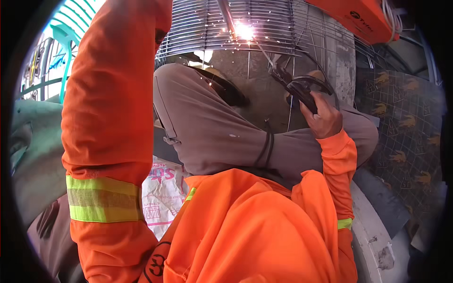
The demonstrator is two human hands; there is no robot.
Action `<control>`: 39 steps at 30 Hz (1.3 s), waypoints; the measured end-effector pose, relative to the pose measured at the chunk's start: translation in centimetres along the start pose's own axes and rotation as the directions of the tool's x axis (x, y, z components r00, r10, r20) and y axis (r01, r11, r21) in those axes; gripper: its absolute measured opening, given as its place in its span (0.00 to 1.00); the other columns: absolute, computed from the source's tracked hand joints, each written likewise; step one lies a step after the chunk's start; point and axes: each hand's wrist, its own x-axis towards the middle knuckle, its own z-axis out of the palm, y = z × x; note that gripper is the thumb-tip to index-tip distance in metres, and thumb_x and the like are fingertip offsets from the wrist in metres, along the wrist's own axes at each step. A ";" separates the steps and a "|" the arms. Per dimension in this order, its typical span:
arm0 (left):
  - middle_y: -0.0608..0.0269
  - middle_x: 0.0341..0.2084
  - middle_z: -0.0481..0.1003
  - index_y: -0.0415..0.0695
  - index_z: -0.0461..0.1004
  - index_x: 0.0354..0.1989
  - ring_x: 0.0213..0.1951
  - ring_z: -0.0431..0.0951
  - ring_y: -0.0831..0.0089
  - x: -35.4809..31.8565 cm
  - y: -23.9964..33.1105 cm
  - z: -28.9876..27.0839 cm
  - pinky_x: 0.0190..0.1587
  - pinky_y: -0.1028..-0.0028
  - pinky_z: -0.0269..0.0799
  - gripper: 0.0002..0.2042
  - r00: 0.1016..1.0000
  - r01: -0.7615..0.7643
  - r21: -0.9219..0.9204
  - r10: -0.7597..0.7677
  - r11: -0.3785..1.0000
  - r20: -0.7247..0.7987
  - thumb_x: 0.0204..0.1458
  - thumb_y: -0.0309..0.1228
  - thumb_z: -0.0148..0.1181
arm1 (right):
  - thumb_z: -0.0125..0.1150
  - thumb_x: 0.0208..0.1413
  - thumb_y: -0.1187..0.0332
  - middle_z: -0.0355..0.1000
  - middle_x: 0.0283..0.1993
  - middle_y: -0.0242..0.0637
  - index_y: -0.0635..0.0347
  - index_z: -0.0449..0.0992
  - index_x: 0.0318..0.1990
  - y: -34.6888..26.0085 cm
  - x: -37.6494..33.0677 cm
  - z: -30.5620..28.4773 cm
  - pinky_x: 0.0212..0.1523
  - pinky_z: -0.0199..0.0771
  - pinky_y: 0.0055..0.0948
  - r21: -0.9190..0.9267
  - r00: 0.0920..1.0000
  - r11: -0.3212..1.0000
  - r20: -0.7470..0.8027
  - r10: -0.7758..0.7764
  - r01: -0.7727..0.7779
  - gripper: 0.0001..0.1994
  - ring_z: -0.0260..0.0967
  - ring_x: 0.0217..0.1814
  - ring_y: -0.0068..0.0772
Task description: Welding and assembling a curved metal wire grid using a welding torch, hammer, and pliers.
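Head view: a black, thick-handled electrode holder (302,91) is grasped by the curled fingers of the right hand (325,116), near a silvery wire grid (196,29). A thin rod (265,54) is held in it, tip hidden by pinkish-white glare (244,31). Left hand out of frame, fingers cannot be told

The grid (188,35) lies beyond the legs (207,125), with the arc (244,31) between bar (226,16) and rod (265,54). The holder (302,92), in the right hand (325,118), is nearer and to the right of the arc. The box (354,20) is at far right; the mat (401,125) lies nearer, right of the legs; the bag (163,191) lies between left sleeve (108,108) and jacket (255,226).
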 end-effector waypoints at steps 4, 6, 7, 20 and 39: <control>0.56 0.18 0.76 0.33 0.76 0.31 0.19 0.76 0.71 -0.8 1.9 -0.4 0.26 0.69 0.71 0.15 0.984 0.176 -0.027 -0.176 0.984 -0.003 0.54 0.37 0.59 | 0.69 0.46 0.69 0.77 0.34 0.41 0.59 0.76 0.41 0.0 0.0 -0.2 0.31 0.77 0.34 0.012 1.000 1.000 -0.008 0.010 -0.010 0.14 0.77 0.32 0.43; 0.56 0.17 0.75 0.32 0.76 0.31 0.19 0.76 0.71 -1.1 1.8 -0.5 0.26 0.69 0.71 0.15 0.984 0.177 -0.022 -0.178 0.984 -0.020 0.54 0.37 0.59 | 0.69 0.46 0.69 0.77 0.34 0.41 0.59 0.76 0.41 -0.1 0.1 -0.1 0.31 0.77 0.34 0.012 1.000 1.000 -0.016 -0.002 0.002 0.14 0.77 0.32 0.43; 0.57 0.17 0.75 0.32 0.76 0.31 0.19 0.76 0.71 -1.3 1.7 -0.5 0.26 0.69 0.71 0.15 0.988 0.148 -0.063 -0.150 0.987 -0.023 0.54 0.37 0.60 | 0.69 0.46 0.69 0.77 0.34 0.41 0.59 0.76 0.41 -0.1 0.1 -0.1 0.31 0.77 0.34 0.010 1.000 1.000 -0.013 -0.005 0.005 0.14 0.77 0.32 0.43; 0.56 0.16 0.74 0.32 0.76 0.31 0.18 0.75 0.69 -1.1 2.4 -0.6 0.25 0.68 0.70 0.15 0.979 0.203 -0.081 -0.205 0.976 -0.015 0.53 0.36 0.59 | 0.69 0.45 0.69 0.77 0.32 0.41 0.59 0.75 0.40 0.3 0.1 0.3 0.29 0.77 0.34 -0.010 0.999 0.999 -0.017 -0.044 0.043 0.14 0.77 0.31 0.43; 0.59 0.14 0.72 0.35 0.74 0.33 0.18 0.73 0.71 -3.5 4.2 -1.1 0.23 0.70 0.69 0.13 0.986 0.167 -0.018 -0.167 0.986 0.017 0.54 0.36 0.59 | 0.68 0.48 0.67 0.77 0.37 0.42 0.60 0.75 0.42 -0.1 0.4 -0.4 0.35 0.77 0.35 0.025 0.997 0.997 0.021 0.072 -0.072 0.14 0.77 0.38 0.46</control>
